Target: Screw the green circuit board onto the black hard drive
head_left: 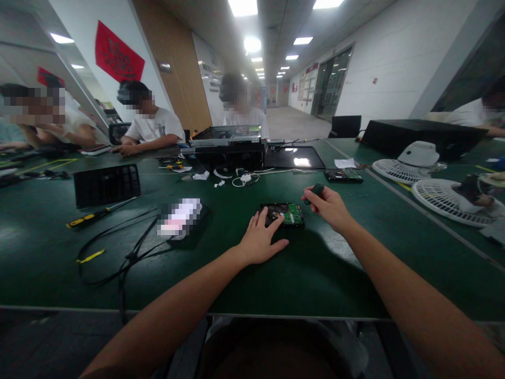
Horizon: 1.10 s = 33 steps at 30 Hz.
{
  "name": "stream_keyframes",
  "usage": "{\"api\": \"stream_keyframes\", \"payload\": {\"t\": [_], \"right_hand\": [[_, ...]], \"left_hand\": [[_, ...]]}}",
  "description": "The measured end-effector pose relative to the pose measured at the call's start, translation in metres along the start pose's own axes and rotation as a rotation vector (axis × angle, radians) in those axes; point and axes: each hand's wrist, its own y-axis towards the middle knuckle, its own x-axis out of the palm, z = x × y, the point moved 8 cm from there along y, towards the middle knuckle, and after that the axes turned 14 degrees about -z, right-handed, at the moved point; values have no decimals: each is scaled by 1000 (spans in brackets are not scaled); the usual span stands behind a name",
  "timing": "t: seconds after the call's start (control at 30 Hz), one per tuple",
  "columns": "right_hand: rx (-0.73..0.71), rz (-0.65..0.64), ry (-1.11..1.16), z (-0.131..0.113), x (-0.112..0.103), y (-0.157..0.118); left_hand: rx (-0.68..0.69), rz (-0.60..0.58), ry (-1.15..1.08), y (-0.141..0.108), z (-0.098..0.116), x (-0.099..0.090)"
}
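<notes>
A hard disk drive point(292, 213) lies on the green table with its circuit board facing up. My left hand point(262, 237) rests on the drive's left part, fingers spread and holding nothing. Above the right end of the drive, my right hand point(329, 205) is closed around the dark handle of a small screwdriver point(314, 195). The screwdriver's thin shaft points down at the drive's right edge; whether its tip touches a screw is too small to tell.
Left on the table point(150, 279) lie a yellow-black screwdriver point(89, 217), black cables point(130, 256), a phone-like blurred device point(179, 217) and a black panel point(107, 186). Behind stand an open computer case point(229, 152) and another drive point(343, 175). White fan parts point(450, 202) lie right. Several people sit around.
</notes>
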Motion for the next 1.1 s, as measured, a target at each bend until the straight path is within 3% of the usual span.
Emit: {"api": "stream_keyframes", "payload": {"t": [0.6, 0.77, 1.1], "right_hand": [[9, -16, -11, 2, 0, 0], [-20, -85, -17, 1, 5, 0], [-102, -7, -378, -5, 4, -2]], "left_hand": [[2, 11, 18, 2, -1, 1], [2, 9, 14, 2, -1, 1], [-3, 11, 15, 3, -1, 2]]}}
